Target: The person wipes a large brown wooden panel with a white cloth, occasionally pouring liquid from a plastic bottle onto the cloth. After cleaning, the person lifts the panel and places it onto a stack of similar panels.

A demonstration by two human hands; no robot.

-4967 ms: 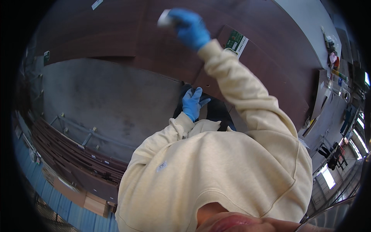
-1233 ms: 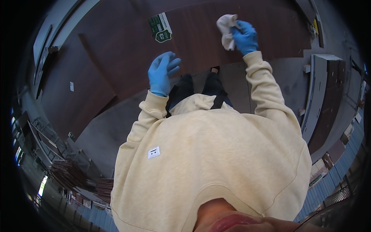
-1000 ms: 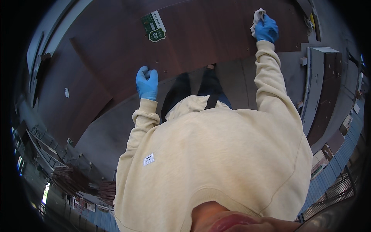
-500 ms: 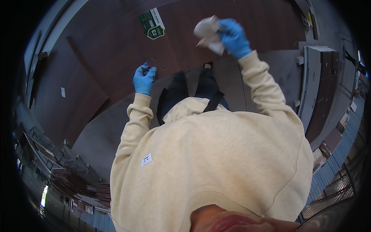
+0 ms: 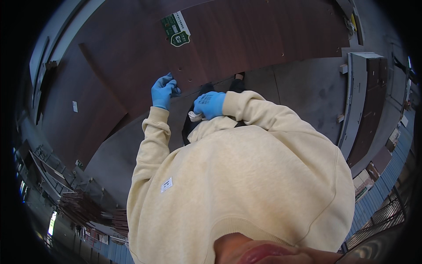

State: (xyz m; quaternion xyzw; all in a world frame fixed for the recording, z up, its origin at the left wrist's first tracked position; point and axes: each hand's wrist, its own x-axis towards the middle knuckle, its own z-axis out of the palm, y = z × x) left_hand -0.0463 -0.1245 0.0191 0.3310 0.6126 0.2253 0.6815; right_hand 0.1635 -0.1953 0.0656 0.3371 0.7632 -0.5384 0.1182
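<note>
A green and white label (image 5: 176, 30) sits at the far end of the scene, and a small white tag (image 5: 74, 106) lies at the left. On the grey concrete floor (image 5: 303, 92) to the right stands a long stack of dark boards with a pale edge (image 5: 361, 101). At the near left lie a heap of dark slats (image 5: 88, 211) and a metal rack (image 5: 52, 169), with blue corrugated wall panels (image 5: 391, 176) at the far right edge.

Green-white rectangular label (image 5: 176, 29) on brown panel top; small white label (image 5: 75, 106) on left panel.
</note>
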